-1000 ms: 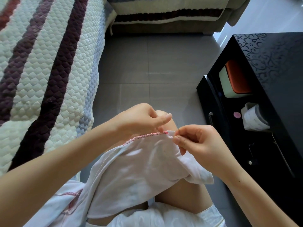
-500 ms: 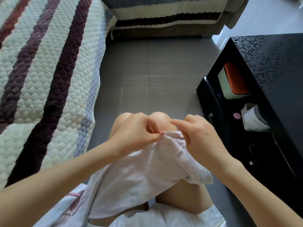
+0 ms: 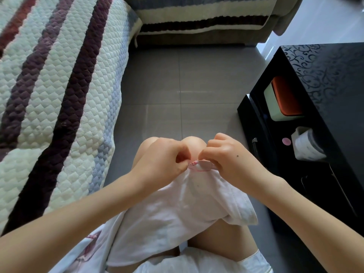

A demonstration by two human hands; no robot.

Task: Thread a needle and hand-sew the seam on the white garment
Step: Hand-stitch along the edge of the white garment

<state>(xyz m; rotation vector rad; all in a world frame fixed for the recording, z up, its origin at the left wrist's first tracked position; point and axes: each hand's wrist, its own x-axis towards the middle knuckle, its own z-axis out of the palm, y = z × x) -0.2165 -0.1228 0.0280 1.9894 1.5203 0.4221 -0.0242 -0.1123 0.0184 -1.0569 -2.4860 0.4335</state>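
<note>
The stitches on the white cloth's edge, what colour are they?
Pinkish red; the stitches on the white garment show best in the head view.

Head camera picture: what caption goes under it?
Left hand and right hand pinch the pink-stitched seam of the white garment over bare knees.

A home living room.
A sofa in a quilted striped cover, a second sofa beyond the grey tiled floor, and a glossy black coffee table with a paper roll and an orange-lidded box on its shelf.
</note>
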